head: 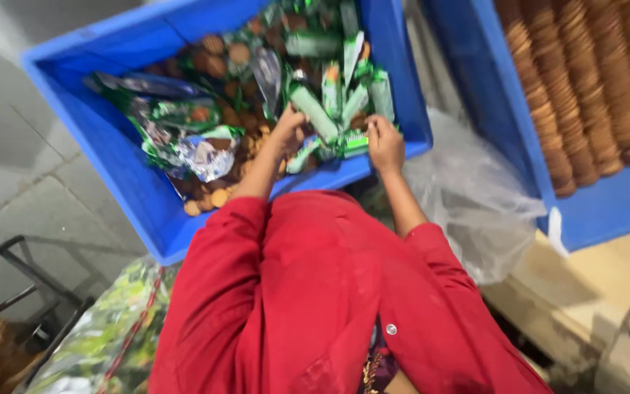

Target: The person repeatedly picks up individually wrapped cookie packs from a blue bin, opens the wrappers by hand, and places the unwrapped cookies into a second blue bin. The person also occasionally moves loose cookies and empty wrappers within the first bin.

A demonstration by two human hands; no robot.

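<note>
A blue plastic crate in front of me holds loose round biscuits, torn green and silver wrappers and several sealed green biscuit packs. My left hand reaches into the crate and closes on the lower end of a green pack. My right hand rests at the crate's near edge, fingers curled around another green pack. Red sleeves cover both my arms.
A second blue crate at the right holds long rows of stacked round biscuits. A clear plastic bag lies between the crates. A black metal frame and a green printed bag are at the lower left.
</note>
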